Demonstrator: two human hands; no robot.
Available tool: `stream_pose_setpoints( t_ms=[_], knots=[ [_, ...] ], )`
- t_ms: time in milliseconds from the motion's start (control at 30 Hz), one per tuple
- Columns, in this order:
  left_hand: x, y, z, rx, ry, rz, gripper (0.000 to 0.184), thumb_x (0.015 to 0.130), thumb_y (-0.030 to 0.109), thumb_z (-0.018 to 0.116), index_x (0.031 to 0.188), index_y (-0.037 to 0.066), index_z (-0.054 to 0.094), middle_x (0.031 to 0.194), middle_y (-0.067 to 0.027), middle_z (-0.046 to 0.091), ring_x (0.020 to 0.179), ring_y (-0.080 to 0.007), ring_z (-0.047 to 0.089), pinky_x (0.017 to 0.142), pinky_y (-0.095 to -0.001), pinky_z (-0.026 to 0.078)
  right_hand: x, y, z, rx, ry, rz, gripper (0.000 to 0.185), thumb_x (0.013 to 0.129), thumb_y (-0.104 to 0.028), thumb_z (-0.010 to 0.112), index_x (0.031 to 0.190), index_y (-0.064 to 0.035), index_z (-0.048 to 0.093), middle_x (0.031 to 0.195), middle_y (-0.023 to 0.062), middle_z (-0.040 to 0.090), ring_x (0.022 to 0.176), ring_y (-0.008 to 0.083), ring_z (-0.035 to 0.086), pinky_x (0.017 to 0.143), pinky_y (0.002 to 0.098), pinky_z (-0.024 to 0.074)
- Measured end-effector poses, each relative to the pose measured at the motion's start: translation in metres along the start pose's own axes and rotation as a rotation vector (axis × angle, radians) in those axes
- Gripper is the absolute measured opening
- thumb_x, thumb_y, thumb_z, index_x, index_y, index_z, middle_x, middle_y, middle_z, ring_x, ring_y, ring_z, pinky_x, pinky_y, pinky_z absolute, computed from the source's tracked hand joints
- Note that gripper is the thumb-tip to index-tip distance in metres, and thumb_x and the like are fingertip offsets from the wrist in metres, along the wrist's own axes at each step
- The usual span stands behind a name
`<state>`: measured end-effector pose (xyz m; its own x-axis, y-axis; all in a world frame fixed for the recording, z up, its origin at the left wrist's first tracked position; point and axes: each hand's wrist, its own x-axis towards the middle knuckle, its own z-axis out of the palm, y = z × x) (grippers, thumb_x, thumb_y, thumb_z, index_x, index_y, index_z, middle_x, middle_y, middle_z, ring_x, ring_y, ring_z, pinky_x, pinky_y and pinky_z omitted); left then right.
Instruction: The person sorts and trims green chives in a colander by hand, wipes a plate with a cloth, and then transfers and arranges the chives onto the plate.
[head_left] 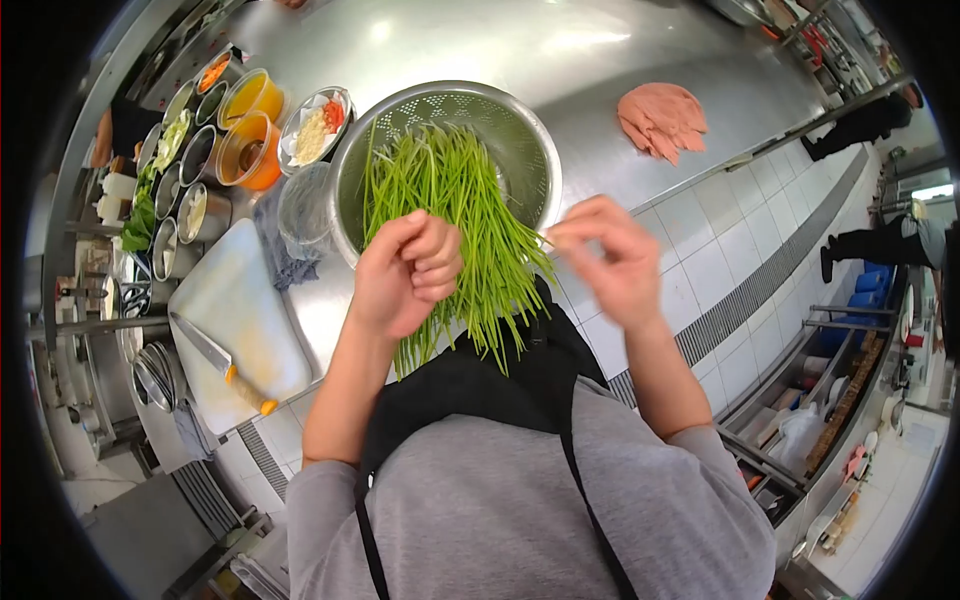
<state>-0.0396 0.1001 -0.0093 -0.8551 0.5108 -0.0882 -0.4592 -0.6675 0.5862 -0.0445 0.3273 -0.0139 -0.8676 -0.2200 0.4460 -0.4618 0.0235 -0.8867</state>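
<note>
Both forearms reach forward, left hand [410,272] loosely fisted, right hand [607,255] pinching thumb to fingers.

Comm. kitchen w/ a long stainless-steel worktop [450,40], bright overhead-light glare on its far part. Floor = white sq. tiles [735,250], cut by a long, dark slotted drain grate [760,285] running diag. on the R side; another short grate [260,465] shows lower L. Far R: metal shelving unit [850,312] w/ blue containers [868,290], plus a small bright white panel [932,191], window or lamp, can't tell. Btm L: flat grey metal surface [160,530]. Outer edges curve & go dark.
</note>
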Motion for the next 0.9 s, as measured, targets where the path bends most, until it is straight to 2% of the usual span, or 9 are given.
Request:
stream_pose_setpoints(
  t_ms=[67, 167, 233, 367, 467, 533, 600, 700, 900],
  knots=[
    [-0.014, -0.010, 0.003, -0.103, 0.071, 0.016, 0.039, 0.095, 0.028, 0.039, 0.059, 0.015, 0.031, 0.060, 0.0021, 0.033, 0.050, -0.0067, 0.027, 0.044, -0.0217, 0.025, 0.006, -0.013, 0.038, -0.094, -0.155, -0.197, 0.019, 0.068, -0.002, 0.071, 0.086, -0.0066, 0.069, 0.086, 0.0075, 0.061, 0.077, 0.0180, 0.058, 0.073, 0.0290, 0.0451],
    [-0.029, -0.027, 0.025, -0.242, 0.565, 0.276, 0.038, 0.096, 0.028, 0.037, 0.060, 0.017, 0.032, 0.062, 0.0014, 0.036, 0.065, -0.0103, 0.039, 0.061, -0.0285, 0.036, 0.008, -0.014, 0.085, -0.284, -0.307, -0.517, 0.026, 0.070, -0.009, 0.067, 0.096, -0.0087, 0.068, 0.098, 0.0077, 0.059, 0.092, 0.0228, 0.057, 0.082, 0.0395, 0.0436],
    [-0.042, -0.032, 0.019, -0.344, 0.605, 0.413, 0.039, 0.096, 0.029, 0.037, 0.059, 0.017, 0.032, 0.061, 0.0015, 0.037, 0.064, -0.0105, 0.039, 0.061, -0.0285, 0.036, 0.006, -0.012, 0.100, -0.559, -0.516, -0.582, 0.036, 0.074, -0.018, 0.060, 0.109, -0.0094, 0.063, 0.118, 0.0126, 0.052, 0.114, 0.0309, 0.047, 0.093, 0.0532, 0.0360],
    [-0.069, -0.049, 0.019, -0.439, 0.668, 0.726, 0.043, 0.096, 0.032, 0.036, 0.057, 0.018, 0.028, 0.057, 0.0024, 0.031, 0.052, -0.0093, 0.031, 0.050, -0.0258, 0.031, 0.000, -0.012, 0.099, -0.460, -0.853, -0.693, 0.048, 0.078, -0.022, 0.058, 0.124, -0.0080, 0.052, 0.137, 0.0183, 0.034, 0.130, 0.0380, 0.030, 0.101, 0.0627, 0.0239],
    [-0.085, -0.052, 0.019, -0.477, 0.624, 0.975, 0.044, 0.098, 0.033, 0.034, 0.058, 0.015, 0.027, 0.055, 0.0030, 0.025, 0.044, -0.0085, 0.018, 0.039, -0.0255, 0.019, 0.014, -0.012, 0.076, -0.080, -0.987, -0.607, 0.053, 0.078, -0.022, 0.062, 0.127, -0.0059, 0.048, 0.140, 0.0167, 0.032, 0.130, 0.0358, 0.031, 0.100, 0.0626, 0.0257],
    [-0.100, -0.057, 0.015, -0.602, 0.349, 1.067, 0.041, 0.100, 0.031, 0.032, 0.062, 0.014, 0.029, 0.055, 0.0032, 0.022, 0.044, -0.0085, 0.017, 0.038, -0.0245, 0.017, 0.035, 0.006, 0.053, -0.036, -0.828, -0.528, 0.049, 0.077, -0.017, 0.066, 0.123, -0.0079, 0.053, 0.127, 0.0148, 0.048, 0.116, 0.0305, 0.048, 0.095, 0.0476, 0.0399],
    [-0.107, -0.078, 0.017, -0.463, 0.350, 1.134, 0.033, 0.101, 0.027, 0.029, 0.073, 0.012, 0.040, 0.056, 0.0033, 0.020, 0.044, -0.0076, 0.017, 0.039, -0.0228, 0.016, 0.067, 0.029, 0.027, -0.109, -0.674, -0.504, 0.038, 0.078, -0.010, 0.064, 0.115, -0.0090, 0.059, 0.108, 0.0122, 0.061, 0.100, 0.0282, 0.058, 0.085, 0.0349, 0.0475],
    [-0.108, -0.112, 0.031, -0.370, 0.436, 1.229, 0.022, 0.101, 0.018, 0.028, 0.105, 0.006, 0.047, 0.057, 0.0035, 0.019, 0.045, -0.0062, 0.017, 0.039, -0.0207, 0.017, 0.106, 0.063, -0.019, -0.291, -0.653, -0.430, 0.023, 0.078, -0.009, 0.064, 0.101, -0.0051, 0.065, 0.098, 0.0113, 0.063, 0.090, 0.0271, 0.061, 0.076, 0.0347, 0.0490],
    [-0.089, -0.182, 0.064, -0.366, 0.476, 1.490, 0.013, 0.095, 0.009, 0.035, 0.089, 0.004, 0.046, 0.065, 0.0009, 0.028, 0.053, -0.0076, 0.027, 0.043, -0.0201, 0.024, 0.132, 0.088, -0.031, -0.156, -0.962, -0.240, 0.021, 0.080, -0.009, 0.062, 0.100, -0.0016, 0.064, 0.090, 0.0127, 0.064, 0.083, 0.0284, 0.062, 0.072, 0.0334, 0.0480]
  ],
)
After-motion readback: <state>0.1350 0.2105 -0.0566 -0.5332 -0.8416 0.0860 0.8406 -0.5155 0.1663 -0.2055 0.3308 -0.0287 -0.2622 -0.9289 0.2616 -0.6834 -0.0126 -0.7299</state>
